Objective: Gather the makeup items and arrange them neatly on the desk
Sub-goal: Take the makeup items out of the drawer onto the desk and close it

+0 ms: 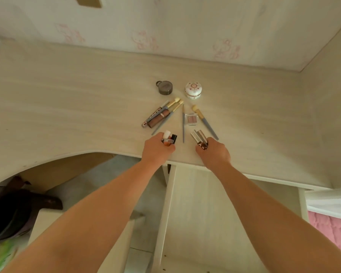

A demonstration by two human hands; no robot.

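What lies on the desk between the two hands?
In the head view, a thin grey-handled brush lies on the desk, its near end between the left hand and right hand.

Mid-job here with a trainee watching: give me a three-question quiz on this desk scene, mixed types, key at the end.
1. True or false: the left hand holds nothing.
2. Which lies between the thin brush and the big brush? A) round grey compact B) blush palette C) lip gloss tube
3. Fill in: the floral jar stands to the ___ of the round grey compact.

Key: 1 false, its fingers curl round small bottles. 2 B, the blush palette. 3 right.
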